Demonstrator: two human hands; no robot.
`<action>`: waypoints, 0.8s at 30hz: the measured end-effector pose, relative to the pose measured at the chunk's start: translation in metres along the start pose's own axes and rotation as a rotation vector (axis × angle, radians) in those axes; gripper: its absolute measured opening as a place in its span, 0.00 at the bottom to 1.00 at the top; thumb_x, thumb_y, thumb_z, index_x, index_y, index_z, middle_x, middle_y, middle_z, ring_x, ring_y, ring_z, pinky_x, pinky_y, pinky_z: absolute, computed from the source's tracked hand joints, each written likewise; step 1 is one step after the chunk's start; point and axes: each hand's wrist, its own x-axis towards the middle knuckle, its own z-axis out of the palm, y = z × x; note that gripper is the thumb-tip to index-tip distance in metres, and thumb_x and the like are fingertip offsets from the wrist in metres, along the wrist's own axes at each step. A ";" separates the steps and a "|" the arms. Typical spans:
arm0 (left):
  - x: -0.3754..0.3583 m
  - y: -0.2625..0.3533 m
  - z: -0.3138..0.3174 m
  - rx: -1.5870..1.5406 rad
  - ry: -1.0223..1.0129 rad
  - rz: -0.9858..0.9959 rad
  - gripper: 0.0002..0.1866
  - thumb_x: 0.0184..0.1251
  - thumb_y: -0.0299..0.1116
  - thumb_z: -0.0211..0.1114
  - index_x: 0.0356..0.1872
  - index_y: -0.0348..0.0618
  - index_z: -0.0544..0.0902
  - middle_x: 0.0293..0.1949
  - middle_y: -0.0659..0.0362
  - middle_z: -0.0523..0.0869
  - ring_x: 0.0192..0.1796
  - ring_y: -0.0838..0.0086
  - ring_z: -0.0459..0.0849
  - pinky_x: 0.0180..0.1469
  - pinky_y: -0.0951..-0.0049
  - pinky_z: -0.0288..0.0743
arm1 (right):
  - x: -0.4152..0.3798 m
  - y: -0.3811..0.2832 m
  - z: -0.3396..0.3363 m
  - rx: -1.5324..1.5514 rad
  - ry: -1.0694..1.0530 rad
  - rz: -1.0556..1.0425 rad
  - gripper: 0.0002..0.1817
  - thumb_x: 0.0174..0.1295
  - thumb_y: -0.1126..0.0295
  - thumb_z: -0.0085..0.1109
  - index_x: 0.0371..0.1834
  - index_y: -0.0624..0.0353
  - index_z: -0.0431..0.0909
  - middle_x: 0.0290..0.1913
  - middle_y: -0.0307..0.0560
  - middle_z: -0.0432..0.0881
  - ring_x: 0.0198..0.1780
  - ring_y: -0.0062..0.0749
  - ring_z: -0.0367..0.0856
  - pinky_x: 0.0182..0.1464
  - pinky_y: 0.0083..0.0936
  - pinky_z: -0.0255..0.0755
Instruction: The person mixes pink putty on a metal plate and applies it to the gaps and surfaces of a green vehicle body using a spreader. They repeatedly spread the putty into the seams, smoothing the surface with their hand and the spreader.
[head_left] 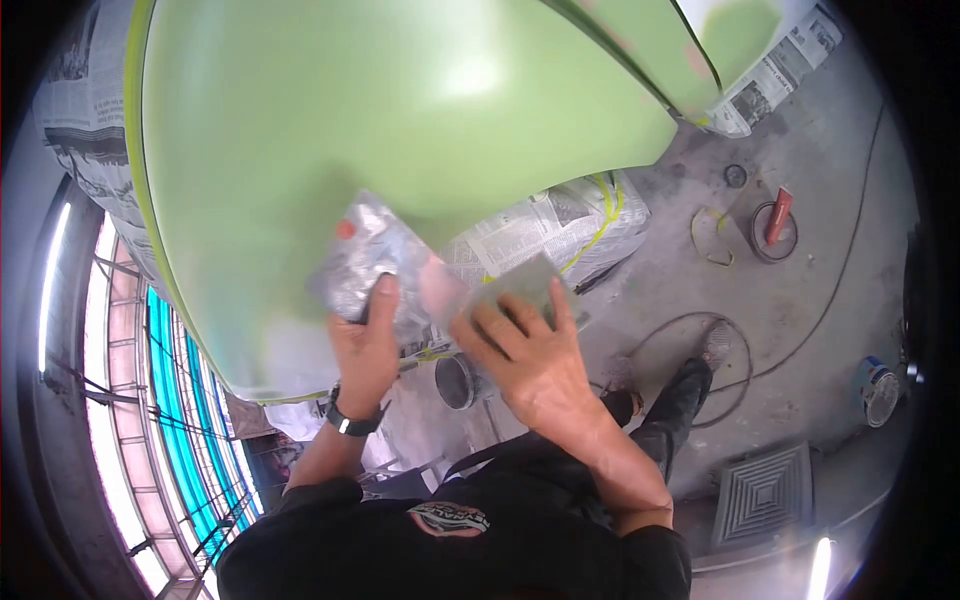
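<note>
My left hand (368,335), with a dark watch on its wrist, holds a shiny silver plastic packet (385,250) with its thumb on top. The packet has a red spot and a pinkish part and is somewhat blurred. Just to the right, my right hand (525,355) has its fingers over a flat grey-green sheet (530,285) and grips it. Both things are in front of a light green painted panel (400,100), near its lower edge.
Newspaper masking (520,235) with yellow tape lies below the panel. On the grey floor are a round container (774,235) with a red tube (780,215), a bucket (877,392), a dark can (457,380), a hose (745,340) and a square grille (765,493).
</note>
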 end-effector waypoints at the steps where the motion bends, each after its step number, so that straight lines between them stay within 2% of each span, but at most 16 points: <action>1: 0.005 -0.003 -0.010 0.122 0.024 0.092 0.17 0.76 0.27 0.67 0.62 0.35 0.83 0.51 0.55 0.88 0.53 0.71 0.84 0.56 0.69 0.77 | -0.006 0.003 0.007 0.009 -0.054 -0.032 0.27 0.57 0.71 0.63 0.64 0.50 0.84 0.56 0.40 0.84 0.59 0.43 0.82 0.72 0.72 0.60; 2: 0.014 -0.010 -0.028 0.246 0.046 0.187 0.21 0.74 0.27 0.69 0.65 0.38 0.82 0.53 0.52 0.87 0.55 0.63 0.84 0.57 0.66 0.78 | -0.012 0.005 0.019 0.072 -0.052 -0.002 0.27 0.56 0.72 0.63 0.63 0.51 0.84 0.55 0.41 0.84 0.57 0.44 0.83 0.71 0.68 0.64; 4: 0.041 -0.025 -0.084 0.793 0.136 0.481 0.27 0.71 0.26 0.70 0.71 0.45 0.80 0.57 0.44 0.85 0.60 0.50 0.84 0.60 0.63 0.78 | -0.021 0.012 0.037 0.194 -0.061 0.036 0.26 0.55 0.75 0.63 0.60 0.53 0.85 0.53 0.43 0.85 0.55 0.45 0.84 0.67 0.60 0.72; 6: 0.082 -0.025 -0.153 1.123 0.162 0.694 0.26 0.73 0.28 0.69 0.72 0.45 0.79 0.59 0.42 0.84 0.62 0.49 0.84 0.62 0.62 0.78 | -0.019 0.022 0.033 0.240 0.061 0.131 0.25 0.54 0.79 0.63 0.58 0.57 0.86 0.52 0.48 0.86 0.53 0.48 0.85 0.62 0.51 0.77; 8: 0.119 -0.002 -0.179 0.442 0.123 0.436 0.23 0.76 0.32 0.68 0.68 0.38 0.79 0.58 0.48 0.85 0.61 0.57 0.85 0.63 0.62 0.78 | -0.014 0.035 0.027 0.247 0.160 0.196 0.24 0.54 0.81 0.61 0.57 0.60 0.86 0.51 0.50 0.86 0.52 0.49 0.85 0.59 0.45 0.78; 9: 0.132 0.012 -0.184 -0.131 0.105 0.147 0.22 0.77 0.35 0.67 0.66 0.35 0.80 0.57 0.52 0.86 0.61 0.62 0.86 0.64 0.63 0.79 | -0.011 0.041 0.022 0.231 0.196 0.209 0.23 0.55 0.81 0.61 0.57 0.60 0.86 0.51 0.51 0.86 0.52 0.50 0.85 0.59 0.44 0.78; 11: 0.168 -0.006 -0.231 -0.243 -0.012 0.128 0.24 0.75 0.33 0.68 0.69 0.39 0.77 0.60 0.54 0.85 0.60 0.65 0.86 0.64 0.64 0.78 | 0.002 0.052 0.013 0.192 0.274 0.211 0.23 0.56 0.80 0.60 0.57 0.61 0.85 0.51 0.51 0.86 0.53 0.50 0.85 0.60 0.45 0.77; 12: 0.176 -0.005 -0.235 -0.299 -0.071 0.118 0.26 0.75 0.33 0.68 0.71 0.42 0.76 0.61 0.56 0.84 0.60 0.67 0.86 0.64 0.65 0.78 | 0.009 0.056 0.009 0.169 0.316 0.201 0.22 0.56 0.81 0.60 0.57 0.61 0.86 0.52 0.51 0.86 0.53 0.50 0.85 0.60 0.47 0.77; 13: 0.177 -0.004 -0.229 -0.277 -0.018 0.150 0.23 0.74 0.33 0.68 0.66 0.37 0.77 0.58 0.59 0.86 0.58 0.69 0.86 0.62 0.67 0.80 | 0.015 0.059 0.005 0.146 0.357 0.192 0.22 0.56 0.81 0.60 0.56 0.62 0.86 0.52 0.51 0.86 0.54 0.50 0.86 0.61 0.49 0.78; 17: 0.191 -0.032 -0.255 -0.385 -0.082 0.101 0.24 0.73 0.32 0.68 0.67 0.38 0.77 0.56 0.58 0.87 0.57 0.68 0.87 0.62 0.66 0.82 | 0.032 0.066 -0.006 0.062 0.388 0.211 0.23 0.56 0.82 0.61 0.58 0.60 0.86 0.53 0.48 0.86 0.55 0.49 0.85 0.64 0.55 0.76; 20: 0.184 -0.026 -0.244 -0.362 -0.018 0.098 0.21 0.73 0.37 0.69 0.61 0.39 0.82 0.53 0.59 0.89 0.53 0.69 0.89 0.59 0.66 0.82 | 0.037 0.068 -0.006 0.065 0.368 0.218 0.23 0.57 0.81 0.61 0.58 0.59 0.86 0.53 0.47 0.86 0.55 0.48 0.85 0.66 0.57 0.75; 21: 0.186 -0.027 -0.249 -0.366 -0.050 0.086 0.25 0.73 0.33 0.68 0.68 0.38 0.76 0.57 0.57 0.87 0.57 0.68 0.88 0.63 0.65 0.82 | 0.038 0.069 -0.004 0.064 0.358 0.220 0.23 0.57 0.81 0.61 0.58 0.59 0.86 0.53 0.47 0.86 0.56 0.48 0.85 0.66 0.57 0.75; 24: 0.187 -0.031 -0.257 -0.366 -0.097 0.053 0.26 0.72 0.33 0.68 0.69 0.38 0.76 0.57 0.57 0.87 0.56 0.68 0.88 0.62 0.66 0.82 | 0.038 0.069 0.005 0.075 0.321 0.230 0.22 0.57 0.80 0.61 0.57 0.59 0.86 0.53 0.48 0.86 0.56 0.48 0.85 0.65 0.57 0.75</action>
